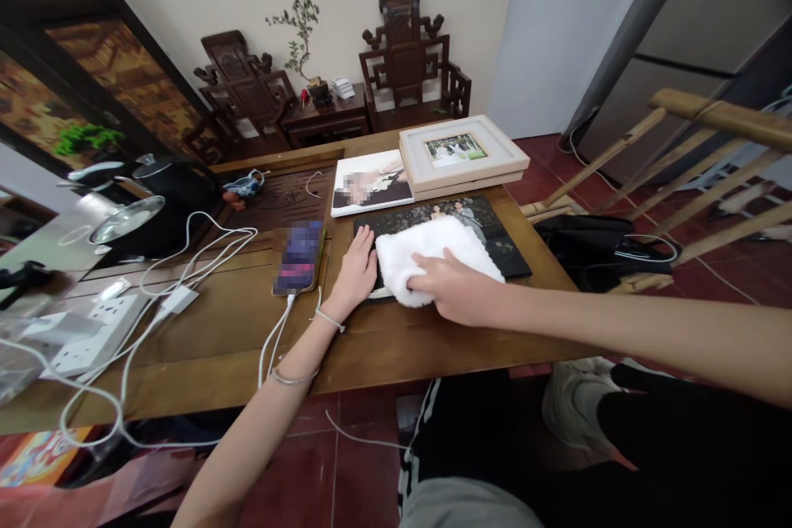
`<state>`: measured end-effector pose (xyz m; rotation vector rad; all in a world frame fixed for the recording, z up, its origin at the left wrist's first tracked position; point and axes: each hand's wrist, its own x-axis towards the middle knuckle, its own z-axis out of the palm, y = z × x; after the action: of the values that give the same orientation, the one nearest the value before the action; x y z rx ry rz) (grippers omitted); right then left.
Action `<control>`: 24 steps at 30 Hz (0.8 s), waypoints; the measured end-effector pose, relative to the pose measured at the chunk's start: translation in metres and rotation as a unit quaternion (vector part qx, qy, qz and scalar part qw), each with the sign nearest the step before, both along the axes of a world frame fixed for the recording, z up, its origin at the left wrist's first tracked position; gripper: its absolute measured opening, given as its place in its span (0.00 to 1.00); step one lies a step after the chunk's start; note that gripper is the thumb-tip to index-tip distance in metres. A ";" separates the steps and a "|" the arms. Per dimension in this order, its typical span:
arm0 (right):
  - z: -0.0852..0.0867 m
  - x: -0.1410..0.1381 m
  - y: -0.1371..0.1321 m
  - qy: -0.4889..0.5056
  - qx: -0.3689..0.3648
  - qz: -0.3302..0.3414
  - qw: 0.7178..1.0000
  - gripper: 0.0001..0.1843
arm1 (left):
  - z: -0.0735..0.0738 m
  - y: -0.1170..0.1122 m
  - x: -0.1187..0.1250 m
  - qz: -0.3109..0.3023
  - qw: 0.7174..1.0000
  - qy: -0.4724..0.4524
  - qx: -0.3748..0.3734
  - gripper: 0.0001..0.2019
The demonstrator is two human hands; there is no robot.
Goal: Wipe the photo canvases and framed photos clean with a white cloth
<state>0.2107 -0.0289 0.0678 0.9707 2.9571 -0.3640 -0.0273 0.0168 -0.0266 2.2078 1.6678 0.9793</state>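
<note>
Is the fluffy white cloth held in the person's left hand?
No, the right hand holds the fluffy white cloth over the dark rectangular photo panel; the left hand is beside the cloth.

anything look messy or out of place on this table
Yes, the white cables: they sprawl in loose loops around the power strip, one dipping past the front of the table. No spill or damage shows.

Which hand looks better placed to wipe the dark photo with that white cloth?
Probably the right hand: it holds the white cloth on top of the dark photo. The left hand holds no cloth and lies at the photo's left edge.
</note>
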 end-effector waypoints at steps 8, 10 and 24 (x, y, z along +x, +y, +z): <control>0.000 0.022 -0.035 -0.009 -0.039 0.074 0.996 0.32 | 0.000 0.000 0.001 0.004 1.000 -0.007 0.002 0.23; 0.001 0.023 -0.028 -0.007 -0.038 0.071 0.997 0.32 | 0.000 -0.001 0.001 0.004 1.000 -0.006 -0.001 0.23; 0.005 -0.013 0.096 -0.027 0.070 -0.067 0.995 0.28 | 0.004 -0.002 0.002 0.001 0.999 -0.034 0.017 0.22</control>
<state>0.1978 0.0674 0.0729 1.1766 2.9103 -0.1298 -0.0252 0.0152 -0.0222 2.1683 1.6370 1.0789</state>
